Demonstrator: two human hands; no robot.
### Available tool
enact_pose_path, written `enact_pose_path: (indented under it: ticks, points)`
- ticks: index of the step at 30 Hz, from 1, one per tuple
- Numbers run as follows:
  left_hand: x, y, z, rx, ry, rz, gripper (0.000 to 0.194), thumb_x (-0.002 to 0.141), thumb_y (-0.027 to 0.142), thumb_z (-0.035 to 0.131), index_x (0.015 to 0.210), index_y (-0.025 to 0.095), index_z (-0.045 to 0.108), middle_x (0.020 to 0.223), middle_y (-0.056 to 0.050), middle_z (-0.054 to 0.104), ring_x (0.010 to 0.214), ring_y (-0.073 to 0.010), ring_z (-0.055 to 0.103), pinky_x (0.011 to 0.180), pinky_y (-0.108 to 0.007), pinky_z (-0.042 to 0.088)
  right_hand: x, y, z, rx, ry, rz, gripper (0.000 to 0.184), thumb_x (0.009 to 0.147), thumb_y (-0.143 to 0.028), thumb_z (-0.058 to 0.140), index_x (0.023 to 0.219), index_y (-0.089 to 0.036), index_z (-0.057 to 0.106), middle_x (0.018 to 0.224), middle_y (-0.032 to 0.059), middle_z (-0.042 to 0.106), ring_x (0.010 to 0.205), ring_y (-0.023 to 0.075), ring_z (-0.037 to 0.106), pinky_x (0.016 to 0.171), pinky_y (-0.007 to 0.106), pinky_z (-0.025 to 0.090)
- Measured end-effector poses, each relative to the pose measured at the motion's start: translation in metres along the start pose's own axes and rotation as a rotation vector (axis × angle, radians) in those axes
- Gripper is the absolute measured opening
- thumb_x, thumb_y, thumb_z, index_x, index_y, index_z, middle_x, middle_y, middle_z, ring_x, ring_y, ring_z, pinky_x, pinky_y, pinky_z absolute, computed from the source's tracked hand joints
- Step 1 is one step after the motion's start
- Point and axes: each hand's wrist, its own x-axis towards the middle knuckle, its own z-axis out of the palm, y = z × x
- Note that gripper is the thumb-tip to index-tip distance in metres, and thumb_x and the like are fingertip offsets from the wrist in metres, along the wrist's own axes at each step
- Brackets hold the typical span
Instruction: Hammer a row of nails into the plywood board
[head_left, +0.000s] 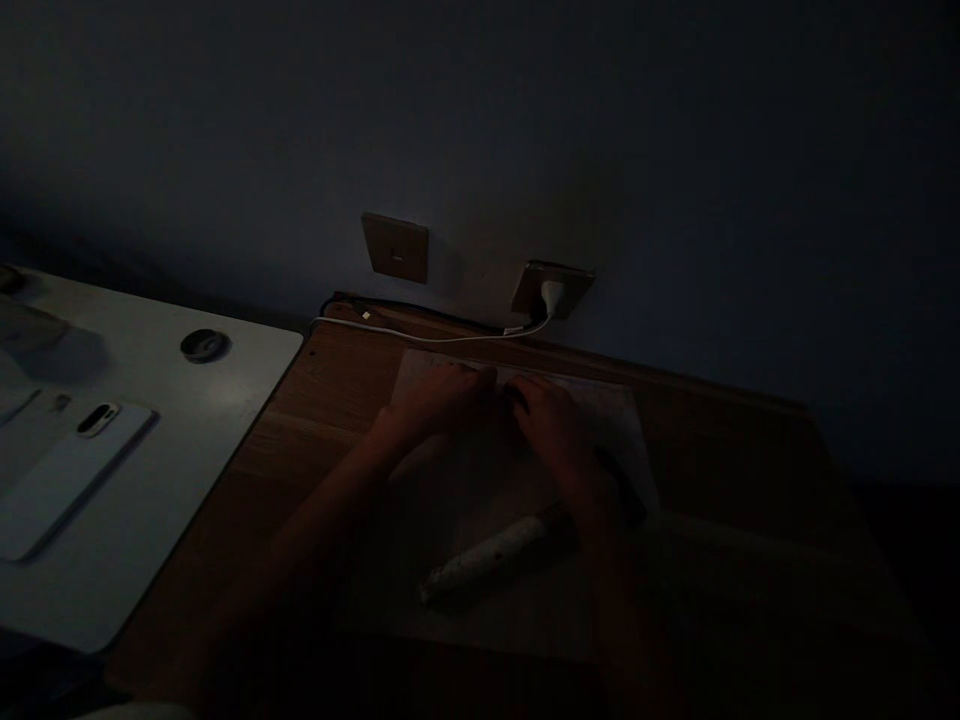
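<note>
- On the sheet's (465, 480) near half, a white-handled tool (484, 555) lies under the right forearm (596, 540), which, if lowered, could knock it.
- Rightward, the tabletop (292, 425) seems to leave room, dimly seen.
- Near the sheet's far edge, left hand (450, 390) and right hand (544, 405) curl; grip cannot be told.
- Along the tabletop's far edge, a white cable (442, 340) might snag either hand.

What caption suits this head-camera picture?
Dim light: left hand and right hand close together over a pale sheet, white-handled tool nearby.
</note>
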Motion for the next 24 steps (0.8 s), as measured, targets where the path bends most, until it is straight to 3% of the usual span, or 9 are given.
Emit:
enact_pose_path:
  ticks: [3,10,13,15,18,21,24]
  points:
    - [0.001,-0.002,-0.001,-0.017,0.003,0.029,0.026,0.101,0.021,0.053,0.115,0.016,0.074,0.1,-0.014,0.081,0.088,-0.0278,0.077,0.07,-0.033,0.049,0.0,0.0,0.002,0.002,-0.002,-0.003,0.03,0.096,-0.002,0.052,0.103,-0.019,0.076,0.108,0.0123,0.076,0.102,0.0265,0.07,0.092,0.038,0.052]
    - [0.002,0.001,0.001,-0.005,0.04,-0.005,0.029,0.102,0.022,0.051,0.119,0.015,0.073,0.097,-0.015,0.079,0.087,-0.0287,0.075,0.074,-0.035,0.051,-0.002,-0.002,0.004,-0.004,-0.013,-0.031,0.045,0.087,0.007,0.05,0.113,-0.017,0.077,0.113,0.0123,0.075,0.108,0.0261,0.069,0.1,0.039,0.052]
    - [0.004,-0.001,0.002,-0.165,0.123,-0.052,0.02,0.099,0.023,0.055,0.1,0.016,0.074,0.087,-0.011,0.075,0.08,-0.0257,0.07,0.071,-0.033,0.047,-0.001,-0.003,0.001,-0.018,-0.034,-0.031,0.042,0.086,0.007,0.05,0.109,-0.017,0.077,0.111,0.0125,0.075,0.107,0.0266,0.069,0.099,0.039,0.053]
    - [0.006,-0.002,0.0,-0.464,0.218,-0.124,0.017,0.094,0.023,0.06,0.08,0.017,0.067,0.075,-0.005,0.066,0.071,-0.0193,0.061,0.065,-0.028,0.041,-0.002,-0.004,-0.001,-0.029,-0.044,-0.031,0.041,0.086,0.008,0.05,0.105,-0.016,0.077,0.108,0.0127,0.074,0.104,0.0264,0.069,0.096,0.038,0.053]
    - [0.011,-0.001,-0.005,-1.1,0.28,-0.274,0.031,0.094,0.022,0.056,0.064,0.02,0.047,0.06,0.004,0.043,0.055,-0.0108,0.04,0.054,-0.022,0.029,-0.002,-0.004,-0.001,-0.028,-0.026,-0.021,0.044,0.084,0.01,0.049,0.105,-0.016,0.077,0.108,0.0127,0.074,0.103,0.0253,0.069,0.093,0.036,0.052]
    - [0.015,0.003,-0.009,-1.653,0.179,-0.364,0.035,0.098,0.024,0.043,0.064,0.022,0.039,0.057,0.008,0.027,0.045,-0.0085,0.023,0.044,-0.02,0.02,-0.001,-0.003,0.0,-0.027,-0.02,-0.019,0.041,0.085,0.008,0.051,0.102,-0.018,0.077,0.106,0.0112,0.074,0.101,0.0248,0.069,0.091,0.035,0.053]
    - [0.016,0.007,-0.011,-2.144,0.08,-0.452,0.033,0.098,0.021,0.04,0.067,0.02,0.048,0.056,0.008,0.027,0.042,-0.0076,0.023,0.038,-0.018,0.019,0.001,-0.002,0.003,-0.023,-0.023,-0.032,0.038,0.088,0.006,0.052,0.103,-0.018,0.078,0.105,0.0104,0.076,0.098,0.0246,0.07,0.091,0.036,0.054]
